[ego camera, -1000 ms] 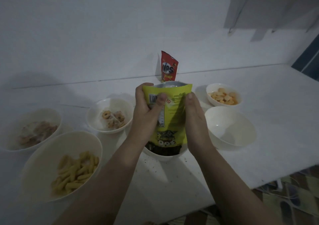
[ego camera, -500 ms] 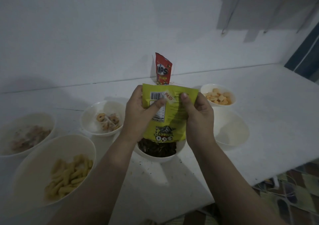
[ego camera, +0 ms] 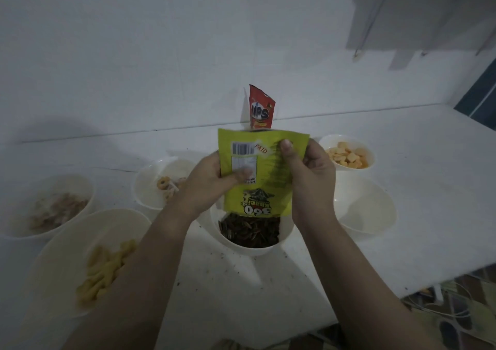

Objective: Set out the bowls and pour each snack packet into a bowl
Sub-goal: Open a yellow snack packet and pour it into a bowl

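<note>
Holding the yellow-green packet (ego camera: 261, 172) upside down with both hands, mouth pointing into the middle bowl (ego camera: 251, 238) near the front edge of the table (ego camera: 402, 188). Left hand (ego camera: 212, 180) has its fingers wrapped round the packet's left edge with the thumb pressed on the label; right hand (ego camera: 308, 178) pinches the right side, thumb on the front near the top. That bowl already has a heap of dark seeds (ego camera: 248, 230) in it, and the packet's open end hangs just above them.

Other bowls on the table: an empty bowl (ego camera: 365, 207) just to the right of the seed one, a small bowl of orange crackers (ego camera: 347, 153) behind it toward the back edge, a bowl with ring snacks (ego camera: 161, 183) back-left, a big bowl of yellow sticks (ego camera: 88, 263) at the front-left, and a bowl of brownish bits (ego camera: 45, 207) by the left edge, kinda blurry. A red chips packet (ego camera: 260, 108) stands upright at the back edge against the wall. Some dark crumbs (ego camera: 228, 269) are scattered on the table in front of the seed bowl.
</note>
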Motion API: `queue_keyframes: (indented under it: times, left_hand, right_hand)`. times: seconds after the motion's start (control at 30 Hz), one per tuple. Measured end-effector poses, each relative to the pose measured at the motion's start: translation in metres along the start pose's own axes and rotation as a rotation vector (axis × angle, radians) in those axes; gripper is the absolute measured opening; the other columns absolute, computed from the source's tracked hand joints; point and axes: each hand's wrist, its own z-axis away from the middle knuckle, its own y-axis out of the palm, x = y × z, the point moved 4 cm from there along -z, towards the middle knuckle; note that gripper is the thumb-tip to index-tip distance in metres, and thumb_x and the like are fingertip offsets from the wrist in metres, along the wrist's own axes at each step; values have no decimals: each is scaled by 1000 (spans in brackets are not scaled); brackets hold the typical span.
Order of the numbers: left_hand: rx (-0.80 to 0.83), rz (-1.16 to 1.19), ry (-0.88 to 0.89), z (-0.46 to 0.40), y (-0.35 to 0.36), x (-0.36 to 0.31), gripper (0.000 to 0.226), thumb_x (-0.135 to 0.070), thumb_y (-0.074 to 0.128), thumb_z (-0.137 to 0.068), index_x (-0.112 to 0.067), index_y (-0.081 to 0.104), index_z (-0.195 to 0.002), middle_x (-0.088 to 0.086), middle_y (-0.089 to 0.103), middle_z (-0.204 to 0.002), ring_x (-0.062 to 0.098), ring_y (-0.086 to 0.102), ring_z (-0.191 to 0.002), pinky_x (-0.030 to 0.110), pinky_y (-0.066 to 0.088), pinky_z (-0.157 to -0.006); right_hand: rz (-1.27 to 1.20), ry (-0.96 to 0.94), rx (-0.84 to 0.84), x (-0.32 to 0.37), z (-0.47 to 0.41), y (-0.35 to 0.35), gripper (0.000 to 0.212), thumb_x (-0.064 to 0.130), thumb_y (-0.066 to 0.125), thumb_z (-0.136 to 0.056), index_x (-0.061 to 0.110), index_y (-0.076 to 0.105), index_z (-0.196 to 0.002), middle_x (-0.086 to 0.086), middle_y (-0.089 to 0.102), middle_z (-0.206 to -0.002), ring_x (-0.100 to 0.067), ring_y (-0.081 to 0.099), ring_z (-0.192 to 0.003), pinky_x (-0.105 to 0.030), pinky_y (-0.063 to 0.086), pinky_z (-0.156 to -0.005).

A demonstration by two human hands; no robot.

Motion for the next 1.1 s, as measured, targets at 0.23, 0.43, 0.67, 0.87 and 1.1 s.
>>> queue_keyframes:
  times: [0.23, 0.43, 0.67, 0.87, 1.1]
  left_hand:
    - [-253, 226, 52, -5, 0, -9, 13, -22, 69, -81, -23, 71, -94, -9, 77, -87, 10, 73, -85, 23, 56, -70]
    - [-375, 345, 7, -4, -6, 0, 12, -14, 67, -86, -20, 70, -95, -6, 76, -92, 14, 72, -91, 31, 57, -78]
    - [-242, 348, 4, -12, 31, -6, 15, -20, 68, -88, -23, 60, -100, -2, 68, -99, 15, 62, -91, 31, 51, -78]
    - [-62, 312, 55, -13, 154, -28, 8, -15, 60, -93, -20, 57, -98, -6, 60, -92, 0, 58, -79, 19, 50, -68]
    - [247, 211, -9, 7, 322, -25, 7, -21, 54, -98, -23, 57, -91, -3, 60, -80, 11, 54, -67, 30, 49, -73]
  right_hand:
    - [306, 181, 239, -21, 3, -13, 23, 11, 73, -86, 17, 71, -108, -2, 77, -100, -19, 74, -91, -39, 60, -79]
    - [566, 302, 298, -47, 16, -28, 26, 16, 79, -80, 20, 74, -106, 3, 77, -97, -17, 74, -91, -46, 58, -88]
    - [284, 102, -79, 2, 25, -69, 18, 10, 72, -86, 10, 69, -104, -1, 77, -92, -18, 73, -83, -29, 59, -68]
    - [205, -93, -330, 64, 52, -150, 7, 10, 63, -94, 16, 63, -99, -4, 74, -100, -28, 70, -94, -34, 57, -68]
    - [316, -136, -640, 122, 123, -290, 16, 12, 60, -96, 15, 60, -112, -3, 73, -103, -26, 71, -95, -35, 58, -69]
